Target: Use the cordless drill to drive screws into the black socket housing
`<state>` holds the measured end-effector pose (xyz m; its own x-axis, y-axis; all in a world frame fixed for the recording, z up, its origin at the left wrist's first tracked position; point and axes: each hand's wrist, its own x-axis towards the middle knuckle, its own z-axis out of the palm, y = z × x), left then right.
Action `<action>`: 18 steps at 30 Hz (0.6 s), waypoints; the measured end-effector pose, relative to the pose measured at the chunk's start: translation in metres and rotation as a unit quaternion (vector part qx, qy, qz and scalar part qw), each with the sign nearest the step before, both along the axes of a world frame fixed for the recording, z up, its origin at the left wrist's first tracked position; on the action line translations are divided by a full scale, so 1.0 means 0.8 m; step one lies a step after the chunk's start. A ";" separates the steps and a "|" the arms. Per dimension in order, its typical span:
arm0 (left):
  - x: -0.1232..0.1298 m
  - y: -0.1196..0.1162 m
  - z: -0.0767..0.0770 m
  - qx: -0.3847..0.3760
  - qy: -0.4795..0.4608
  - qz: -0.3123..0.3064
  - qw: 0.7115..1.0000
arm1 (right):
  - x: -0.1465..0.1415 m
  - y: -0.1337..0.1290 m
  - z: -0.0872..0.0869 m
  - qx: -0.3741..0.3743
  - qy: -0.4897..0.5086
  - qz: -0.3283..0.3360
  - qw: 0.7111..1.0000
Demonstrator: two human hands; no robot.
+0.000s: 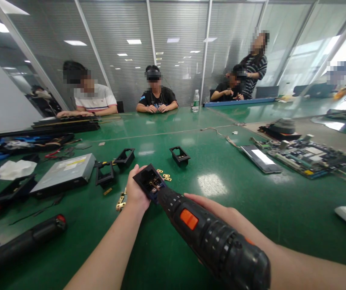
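Note:
A black rectangular housing with metal parts inside is held by my left hand, whose fingers wrap its left side and underside. My right hand grips a black power screwdriver with an orange switch; most of its fingers are hidden behind the tool. The tool's front end meets the lower right of the housing, and its bit tip is hard to make out. Small brass plates lie just beyond the housing, and more brass pieces are left of my left wrist.
Black frames stand farther back on the green table. An optical drive and a black tool lie left; a phone and circuit boards lie right. Several people sit or stand across the table, near a bottle.

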<state>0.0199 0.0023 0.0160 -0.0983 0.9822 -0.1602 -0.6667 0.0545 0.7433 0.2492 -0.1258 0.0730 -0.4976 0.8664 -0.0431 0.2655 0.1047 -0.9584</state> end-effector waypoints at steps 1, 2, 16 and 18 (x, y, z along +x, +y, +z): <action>0.000 -0.001 0.000 -0.003 -0.001 -0.001 1.000 | 0.001 -0.001 0.001 0.009 -0.009 0.004 1.000; -0.001 -0.001 0.000 -0.004 0.000 -0.004 1.000 | 0.001 -0.001 0.002 0.015 -0.011 0.008 1.000; 0.000 -0.002 0.003 -0.050 0.060 -0.030 0.996 | -0.003 0.002 0.004 -0.010 -0.004 0.040 0.999; -0.001 -0.001 0.001 -0.061 0.069 -0.022 0.996 | -0.004 0.003 -0.008 -0.013 -0.007 0.042 0.999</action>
